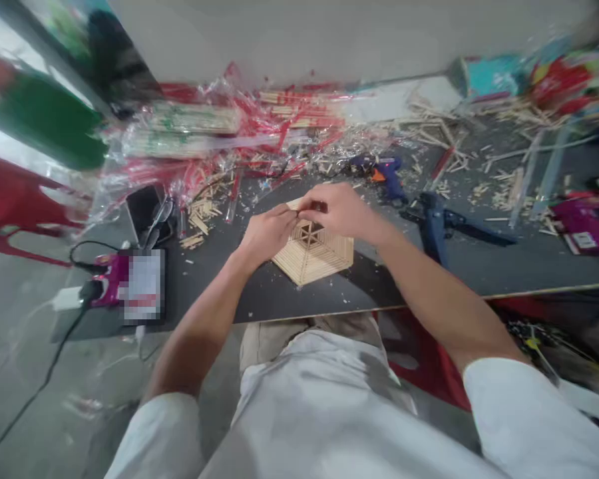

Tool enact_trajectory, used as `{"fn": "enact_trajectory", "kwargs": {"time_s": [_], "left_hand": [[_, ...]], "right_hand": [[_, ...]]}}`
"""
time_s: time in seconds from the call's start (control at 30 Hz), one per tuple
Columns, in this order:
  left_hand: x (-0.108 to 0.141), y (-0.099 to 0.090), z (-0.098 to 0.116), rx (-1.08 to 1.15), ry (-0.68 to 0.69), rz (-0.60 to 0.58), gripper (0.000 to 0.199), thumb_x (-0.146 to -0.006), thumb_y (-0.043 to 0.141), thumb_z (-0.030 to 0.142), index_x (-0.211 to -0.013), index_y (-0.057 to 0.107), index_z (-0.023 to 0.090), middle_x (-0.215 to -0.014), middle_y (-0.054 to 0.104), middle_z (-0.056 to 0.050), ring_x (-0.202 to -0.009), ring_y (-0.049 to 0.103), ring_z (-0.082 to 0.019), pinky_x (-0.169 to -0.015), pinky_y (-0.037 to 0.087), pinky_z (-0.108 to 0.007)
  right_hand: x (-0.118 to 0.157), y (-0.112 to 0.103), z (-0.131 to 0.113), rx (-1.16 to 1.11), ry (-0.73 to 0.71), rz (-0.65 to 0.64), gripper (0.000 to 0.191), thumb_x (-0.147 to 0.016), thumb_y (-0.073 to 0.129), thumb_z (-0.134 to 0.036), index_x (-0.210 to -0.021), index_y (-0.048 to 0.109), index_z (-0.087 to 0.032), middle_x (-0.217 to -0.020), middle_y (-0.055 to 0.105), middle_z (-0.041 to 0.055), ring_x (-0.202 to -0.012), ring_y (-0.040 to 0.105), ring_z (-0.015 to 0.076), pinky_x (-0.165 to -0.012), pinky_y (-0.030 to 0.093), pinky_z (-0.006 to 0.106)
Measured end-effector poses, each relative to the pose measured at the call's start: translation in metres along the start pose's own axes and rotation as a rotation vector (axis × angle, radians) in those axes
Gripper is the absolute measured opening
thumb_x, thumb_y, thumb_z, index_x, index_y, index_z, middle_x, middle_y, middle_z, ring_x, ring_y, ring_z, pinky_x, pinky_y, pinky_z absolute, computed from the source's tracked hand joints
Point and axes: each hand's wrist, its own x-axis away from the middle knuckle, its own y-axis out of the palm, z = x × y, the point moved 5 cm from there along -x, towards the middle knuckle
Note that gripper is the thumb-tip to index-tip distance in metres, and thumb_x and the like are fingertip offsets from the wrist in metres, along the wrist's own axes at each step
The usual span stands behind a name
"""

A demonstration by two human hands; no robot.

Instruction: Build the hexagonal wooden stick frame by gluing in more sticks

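Note:
On the dark tabletop in front of me lies a six-sided panel (pixel 319 263) of thin wooden sticks set in rings, with spokes and a dark gap at its centre. My left hand (pixel 269 233) rests over its left far side, fingers bent and pressed together. From the right, my right hand (pixel 337 206) reaches over the far edge, thumb and index finger pinched. The fingertips of both hands meet there; anything tiny between them is hidden. Beyond my right hand lies a blue glue gun (pixel 392 176) with an orange part.
A dark-handled cutter (pixel 434 229) lies to the right. Cut sticks (pixel 202 216) and plastic-wrapped stick bundles (pixel 194 123) cover the back. Left are a black phone (pixel 147 209), glasses (pixel 160 216) and a purple power strip (pixel 112 279) with cables. A red chair (pixel 14 206) stands at far left.

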Motion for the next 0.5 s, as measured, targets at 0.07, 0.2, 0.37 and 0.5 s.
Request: {"fn": "enact_trajectory", "kwargs": {"time_s": [0.07, 0.2, 0.37, 0.5], "left_hand": [[0.001, 0.0, 0.002, 0.038, 0.029, 0.017, 0.039, -0.114, 0.041, 0.032, -0.112, 0.077, 0.016, -0.107, 0.076, -0.01, -0.095, 0.073, -0.021, -0.072, 0.049, -0.03], [0.002, 0.0, 0.003, 0.109, 0.053, 0.064, 0.04, -0.114, 0.041, 0.034, -0.117, 0.077, 0.019, -0.108, 0.076, -0.01, -0.097, 0.073, -0.019, -0.077, 0.051, -0.03], [0.001, 0.0, 0.002, 0.113, 0.04, 0.082, 0.039, -0.114, 0.044, 0.036, -0.113, 0.079, 0.019, -0.104, 0.077, -0.01, -0.093, 0.072, -0.02, -0.074, 0.048, -0.03], [0.001, -0.002, 0.001, 0.12, 0.054, 0.103, 0.038, -0.112, 0.047, 0.037, -0.106, 0.08, 0.02, -0.097, 0.075, -0.008, -0.088, 0.07, -0.019, -0.071, 0.045, -0.03]], "right_hand": [[0.007, 0.003, 0.008, -0.093, 0.085, 0.018, 0.01, -0.089, 0.074, -0.028, -0.09, 0.081, -0.019, -0.087, 0.079, 0.0066, -0.079, 0.068, 0.0201, -0.079, 0.051, 0.037], [0.017, 0.008, 0.019, -0.213, 0.178, 0.058, 0.011, -0.088, 0.075, -0.029, -0.092, 0.082, -0.021, -0.09, 0.081, 0.006, -0.083, 0.071, 0.0227, -0.081, 0.054, 0.039], [0.017, 0.008, 0.022, -0.133, 0.152, 0.089, 0.011, -0.09, 0.074, -0.028, -0.095, 0.082, -0.022, -0.091, 0.078, 0.006, -0.081, 0.067, 0.0211, -0.08, 0.053, 0.039], [0.014, 0.006, 0.019, -0.021, 0.02, 0.077, 0.007, -0.092, 0.074, -0.027, -0.094, 0.08, -0.023, -0.096, 0.076, 0.0063, -0.093, 0.067, 0.0238, -0.091, 0.051, 0.043]]}}
